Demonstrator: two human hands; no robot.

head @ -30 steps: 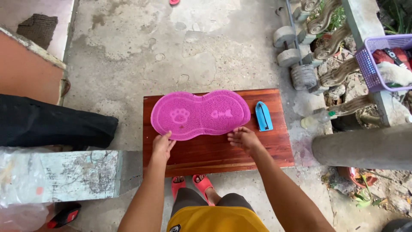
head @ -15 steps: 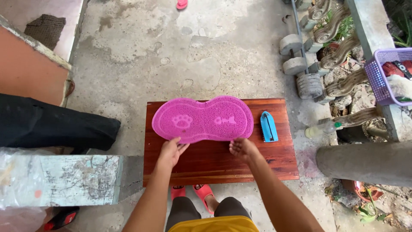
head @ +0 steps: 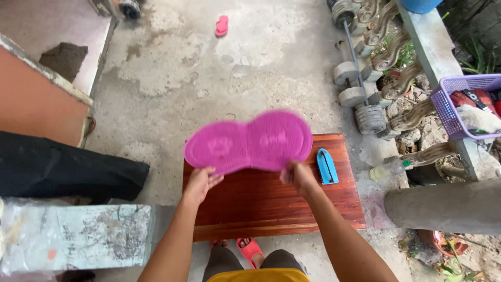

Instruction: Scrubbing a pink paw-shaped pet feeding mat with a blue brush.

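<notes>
A pink peanut-shaped rubber mat (head: 250, 141) is lifted off the reddish-brown wooden board (head: 271, 201) and tilted up, its far edge raised and blurred. My left hand (head: 200, 184) grips the mat's near left edge. My right hand (head: 298, 176) grips its near right edge. A small blue brush (head: 327, 166) lies on the board just to the right of my right hand.
Concrete dumbbells (head: 360, 94) lie on the floor at the right. A purple basket (head: 467, 104) sits on a ledge, a plastic bottle (head: 389, 169) beside the board. A black bag (head: 62, 169) and a concrete block (head: 78, 240) are at left. A pink sandal (head: 222, 25) lies far off.
Both hands have taken hold of the mat's near edge and raised it off the board, where it lay flat before. The brush has stayed put.
</notes>
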